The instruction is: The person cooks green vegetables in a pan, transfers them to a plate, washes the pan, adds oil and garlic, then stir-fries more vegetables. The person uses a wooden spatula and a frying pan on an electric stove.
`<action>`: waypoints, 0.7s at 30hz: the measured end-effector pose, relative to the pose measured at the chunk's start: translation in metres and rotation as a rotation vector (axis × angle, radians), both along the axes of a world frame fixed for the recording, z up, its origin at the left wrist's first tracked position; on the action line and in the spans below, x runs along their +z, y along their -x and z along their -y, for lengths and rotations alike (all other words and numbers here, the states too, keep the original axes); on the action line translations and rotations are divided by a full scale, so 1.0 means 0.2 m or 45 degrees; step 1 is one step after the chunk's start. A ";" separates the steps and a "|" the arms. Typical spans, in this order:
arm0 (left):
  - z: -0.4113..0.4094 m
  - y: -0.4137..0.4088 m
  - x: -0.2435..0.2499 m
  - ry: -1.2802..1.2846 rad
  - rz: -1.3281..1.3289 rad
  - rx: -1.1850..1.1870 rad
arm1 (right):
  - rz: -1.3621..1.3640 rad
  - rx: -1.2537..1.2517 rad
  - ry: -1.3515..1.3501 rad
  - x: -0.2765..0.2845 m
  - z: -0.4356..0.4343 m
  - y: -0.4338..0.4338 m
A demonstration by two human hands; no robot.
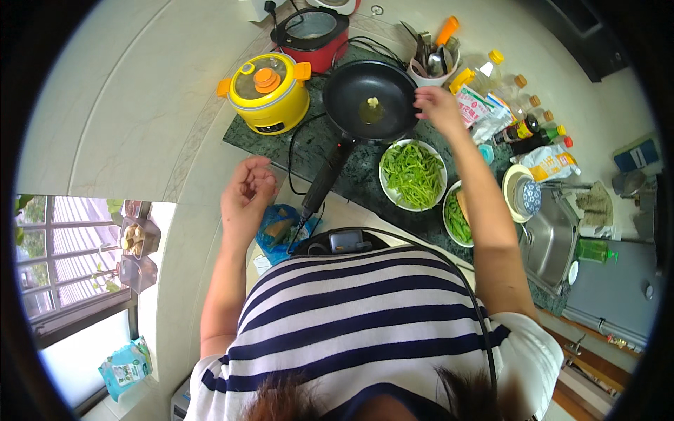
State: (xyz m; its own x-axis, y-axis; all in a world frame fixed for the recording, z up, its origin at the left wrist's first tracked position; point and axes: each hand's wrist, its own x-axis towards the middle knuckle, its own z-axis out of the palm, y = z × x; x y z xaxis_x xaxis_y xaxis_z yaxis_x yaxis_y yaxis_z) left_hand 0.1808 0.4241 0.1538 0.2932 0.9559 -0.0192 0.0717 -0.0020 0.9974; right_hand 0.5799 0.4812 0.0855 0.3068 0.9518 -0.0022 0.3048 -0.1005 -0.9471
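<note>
A black frying pan (347, 89) stands on the dark green counter, with a pool of oil and a pale lump (373, 102) in it. Its handle (330, 173) points towards me. My right hand (436, 108) is at the pan's right rim, fingers slightly curled; whether it touches the rim is unclear. Left of the handle, my left hand (248, 187) hangs in the air with loosely bent fingers, holding nothing. A white plate of cut leafy greens (413, 174) sits below the pan. Partly behind my right forearm is a bowl of green peppers (457, 218).
A yellow electric pot (271, 108) and a red cooker (326, 50) stand at the left and back. Behind my right hand are a utensil holder (433, 80), seasoning packets (471, 105) and several bottles (518, 131). Bowls (518, 194) stand beside the steel sink (547, 237). Black cables cross the counter.
</note>
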 end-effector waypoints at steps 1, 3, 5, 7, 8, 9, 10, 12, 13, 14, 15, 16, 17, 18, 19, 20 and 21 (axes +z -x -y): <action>0.02 0.01 0.01 0.011 -0.006 -0.013 | 0.062 -0.063 -0.043 0.13 0.17 -0.03; 0.08 0.05 0.04 0.053 0.028 -0.104 | 0.185 -0.136 -0.038 0.34 0.50 -0.05; 0.13 0.03 0.09 0.102 0.043 -0.267 | 0.101 -0.263 0.042 0.37 0.83 -0.15; 0.16 -0.05 0.10 0.189 0.001 -0.498 | 0.084 -0.414 0.052 0.36 1.10 -0.23; 0.18 -0.12 0.08 0.247 -0.033 -0.605 | 0.052 -0.481 0.084 0.33 1.22 -0.28; 0.18 -0.19 0.08 0.302 -0.067 -0.717 | 0.022 -0.554 0.113 0.29 1.32 -0.31; 0.17 -0.27 0.04 0.330 -0.175 -0.874 | 0.014 -0.583 0.135 0.25 1.39 -0.32; 0.18 -0.42 -0.13 0.326 -0.208 -1.027 | 0.038 -0.612 0.183 0.16 1.50 -0.34; 0.19 -0.48 -0.23 0.319 -0.221 -1.089 | 0.076 -0.581 0.225 0.13 1.53 -0.34; 0.20 -0.54 -0.31 0.379 -0.175 -1.054 | 0.055 -0.575 0.238 0.11 1.54 -0.32; 0.21 -0.58 -0.38 0.435 -0.134 -1.014 | 0.029 -0.567 0.247 0.08 1.54 -0.28; 0.22 -0.63 -0.48 0.540 -0.138 -0.962 | 0.075 -0.460 0.211 0.02 1.53 -0.27; 0.23 -0.66 -0.60 0.645 -0.140 -0.894 | 0.317 -0.312 0.109 -0.05 1.49 -0.24; 0.23 -0.68 -0.70 0.742 -0.136 -0.819 | 0.266 -0.191 0.038 -0.08 1.43 -0.19; 0.24 -0.69 -0.79 0.735 -0.146 -0.805 | 0.264 -0.152 0.043 -0.08 1.36 -0.13; 0.26 -0.70 -0.83 0.700 -0.182 -0.822 | 0.396 -0.059 0.046 -0.07 1.30 -0.10; 0.27 -0.72 -0.84 0.659 -0.220 -0.843 | 0.366 -0.024 0.028 -0.10 1.25 -0.10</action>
State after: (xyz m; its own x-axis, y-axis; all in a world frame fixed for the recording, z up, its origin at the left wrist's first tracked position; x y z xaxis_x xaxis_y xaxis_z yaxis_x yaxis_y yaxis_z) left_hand 0.3239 0.3710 -0.0145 0.7407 0.4470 -0.5016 0.3676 0.3554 0.8594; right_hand 0.5990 0.2319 0.0659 0.3156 0.9466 0.0667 0.5583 -0.1284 -0.8196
